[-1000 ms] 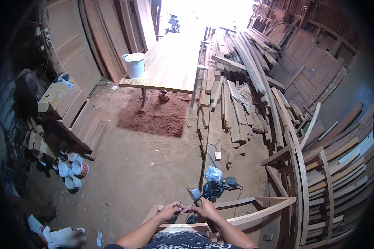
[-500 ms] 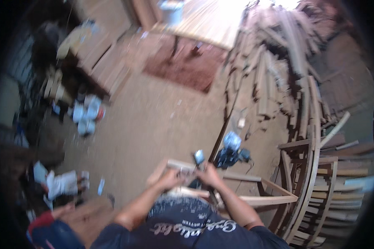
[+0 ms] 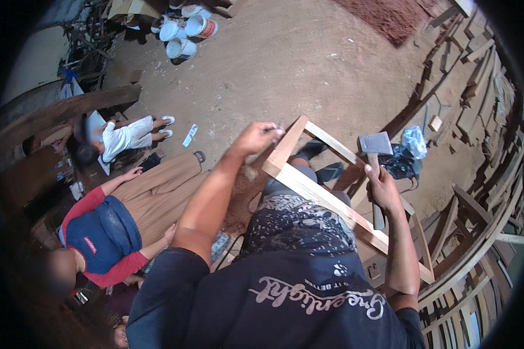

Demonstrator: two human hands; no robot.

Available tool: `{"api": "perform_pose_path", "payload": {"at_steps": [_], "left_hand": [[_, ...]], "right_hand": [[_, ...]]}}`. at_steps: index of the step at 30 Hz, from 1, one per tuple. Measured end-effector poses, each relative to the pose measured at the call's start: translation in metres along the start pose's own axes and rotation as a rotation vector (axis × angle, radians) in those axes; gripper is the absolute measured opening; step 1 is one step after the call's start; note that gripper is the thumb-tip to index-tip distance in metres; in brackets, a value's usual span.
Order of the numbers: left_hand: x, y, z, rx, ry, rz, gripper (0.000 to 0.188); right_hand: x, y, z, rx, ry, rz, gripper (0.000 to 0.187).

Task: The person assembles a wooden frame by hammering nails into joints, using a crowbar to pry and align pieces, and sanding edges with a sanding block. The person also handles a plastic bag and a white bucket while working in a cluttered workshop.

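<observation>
The right hand (image 3: 382,187) has its fingers wrapped snugly round the wooden handle of a hatchet-like tool (image 3: 375,143); the broad grey metal head sticks up past the fingers and the rest of the handle pokes out below them. The left hand (image 3: 257,139) is curled with its fingertips bunched up. Tiny dark something at the tips, but honestly can't tell if they're pinched on it or what it is.

The pale wooden frame (image 3: 314,191) is the main thing here: one corner sits just right of the left fingertips (touching or not, can't say), and its long rail slants down to the right, passing below the right fingers. Near those same fingers, over to the right, there's a clear plastic bag (image 3: 414,141). Further right is a heap of timber (image 3: 477,110).

Left of the left fingers you've got a person in white (image 3: 131,136) and another in a blue top with red sleeves (image 3: 105,232). White buckets (image 3: 181,49) stand well beyond those fingers, up and left.
</observation>
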State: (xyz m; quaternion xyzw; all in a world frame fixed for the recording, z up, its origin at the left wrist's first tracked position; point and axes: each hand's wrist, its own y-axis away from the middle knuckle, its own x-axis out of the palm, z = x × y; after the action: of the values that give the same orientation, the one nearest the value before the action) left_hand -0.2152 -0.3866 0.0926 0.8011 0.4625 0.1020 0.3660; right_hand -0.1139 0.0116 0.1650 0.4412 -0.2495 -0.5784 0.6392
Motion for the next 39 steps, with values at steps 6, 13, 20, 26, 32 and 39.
{"api": "perform_pose_path", "payload": {"at_steps": [6, 13, 20, 26, 32, 39], "left_hand": [[0.018, -0.01, 0.017, -0.009, -0.092, 0.022, 0.038], [0.015, -0.021, 0.048, 0.114, -0.25, 0.011, 0.037], [0.013, -0.018, 0.034, 0.07, -0.247, 0.084, 0.037], [0.025, -0.012, 0.041, 0.159, -0.204, -0.053, 0.035], [0.039, -0.011, 0.046, 0.236, -0.093, -0.179, 0.031], [0.04, -0.013, 0.035, 0.226, -0.034, -0.183, 0.03]], "right_hand": [[0.028, -0.017, -0.016, -0.021, 0.107, 0.154, 0.046], [0.046, -0.024, -0.009, -0.048, 0.176, 0.225, 0.048], [0.042, -0.032, 0.047, -0.194, 0.287, 0.246, 0.048], [0.051, -0.071, 0.101, -0.195, 0.547, 0.221, 0.065], [0.092, -0.081, 0.126, -0.144, 0.35, 0.171, 0.062], [0.068, -0.095, 0.127, -0.162, 0.333, 0.218, 0.053]]}}
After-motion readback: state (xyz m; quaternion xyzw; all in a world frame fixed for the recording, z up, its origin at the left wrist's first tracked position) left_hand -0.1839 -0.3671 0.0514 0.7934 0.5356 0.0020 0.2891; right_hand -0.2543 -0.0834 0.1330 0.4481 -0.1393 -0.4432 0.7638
